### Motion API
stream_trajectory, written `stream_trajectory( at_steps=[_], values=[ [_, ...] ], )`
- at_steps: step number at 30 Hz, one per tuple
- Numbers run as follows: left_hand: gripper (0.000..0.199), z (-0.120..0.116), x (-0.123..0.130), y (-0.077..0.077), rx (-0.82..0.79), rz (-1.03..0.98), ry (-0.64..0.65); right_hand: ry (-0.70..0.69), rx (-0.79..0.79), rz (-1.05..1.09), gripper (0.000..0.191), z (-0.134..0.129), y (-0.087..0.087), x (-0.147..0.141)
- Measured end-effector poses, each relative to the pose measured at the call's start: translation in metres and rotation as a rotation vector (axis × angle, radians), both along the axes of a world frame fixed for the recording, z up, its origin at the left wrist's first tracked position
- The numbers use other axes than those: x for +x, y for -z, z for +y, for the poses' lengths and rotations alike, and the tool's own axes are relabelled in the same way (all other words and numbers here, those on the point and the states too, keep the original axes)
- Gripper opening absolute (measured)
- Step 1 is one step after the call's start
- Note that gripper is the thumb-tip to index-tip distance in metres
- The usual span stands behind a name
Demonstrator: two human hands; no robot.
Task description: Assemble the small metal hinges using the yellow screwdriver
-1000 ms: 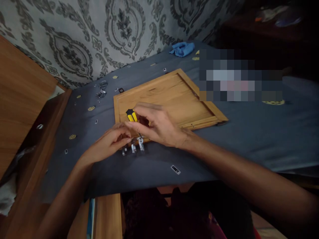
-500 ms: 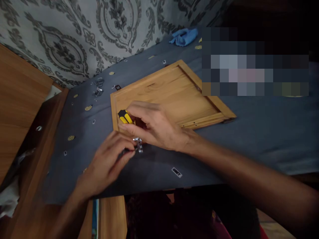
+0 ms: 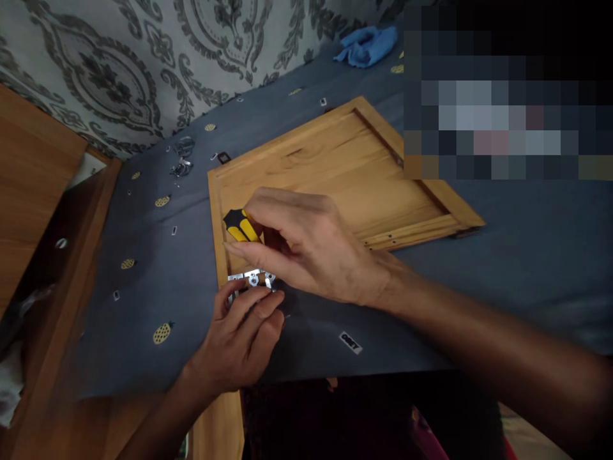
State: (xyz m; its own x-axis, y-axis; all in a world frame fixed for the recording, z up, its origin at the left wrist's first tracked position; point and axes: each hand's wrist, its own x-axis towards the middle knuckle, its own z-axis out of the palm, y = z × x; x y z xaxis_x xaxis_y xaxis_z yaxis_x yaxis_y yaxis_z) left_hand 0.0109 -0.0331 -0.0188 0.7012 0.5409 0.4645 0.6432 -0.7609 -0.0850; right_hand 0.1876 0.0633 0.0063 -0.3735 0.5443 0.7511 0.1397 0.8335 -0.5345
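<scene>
A framed wooden cabinet door (image 3: 306, 166) lies on the patterned grey cloth. My right hand (image 3: 311, 249) is above its near left corner, closed round the yellow and black handle of a screwdriver (image 3: 239, 225); the shaft is hidden. Just below, at the door's near edge, my left hand (image 3: 246, 332) grips a shiny metal hinge (image 3: 253, 278), its fingers covering the lower part. I cannot tell whether the hinge is fastened to the wood.
Small metal hardware pieces (image 3: 182, 166) lie on the cloth at the back left. A blue cloth (image 3: 366, 48) sits at the back by the patterned wall fabric (image 3: 215, 38). Wooden furniture (image 3: 38, 160) stands at the left. A blurred-out area covers the upper right.
My left hand has moved right and turned, and the hinge now sits flat along the door's near edge. The right hand still holds the screwdriver; the view has shifted slightly.
</scene>
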Motion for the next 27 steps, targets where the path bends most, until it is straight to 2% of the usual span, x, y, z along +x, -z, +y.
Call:
stream_trajectory(
  at_steps=[9, 19, 23, 25, 27],
  values=[
    [0.012, -0.001, 0.0, 0.003, 0.042, 0.019, -0.007, -0.014, 0.004, 0.016, 0.027, 0.0, -0.001, 0.001],
    [0.013, -0.001, 0.001, 0.005, 0.035, -0.014, -0.02, 0.038, 0.019, -0.096, 0.023, -0.002, -0.002, 0.002],
    [0.011, -0.001, -0.002, -0.008, -0.124, -0.177, -0.026, 0.042, 0.005, -0.126, 0.024, -0.002, -0.003, 0.002],
    [0.012, 0.003, -0.006, -0.019, -0.253, -0.271, -0.102, 0.034, -0.011, -0.126, 0.024, -0.001, -0.003, 0.002],
    [0.01, 0.011, -0.012, -0.03, -0.374, -0.283, -0.229, 0.014, -0.024, -0.093, 0.025, -0.001, -0.003, 0.002]
  ],
)
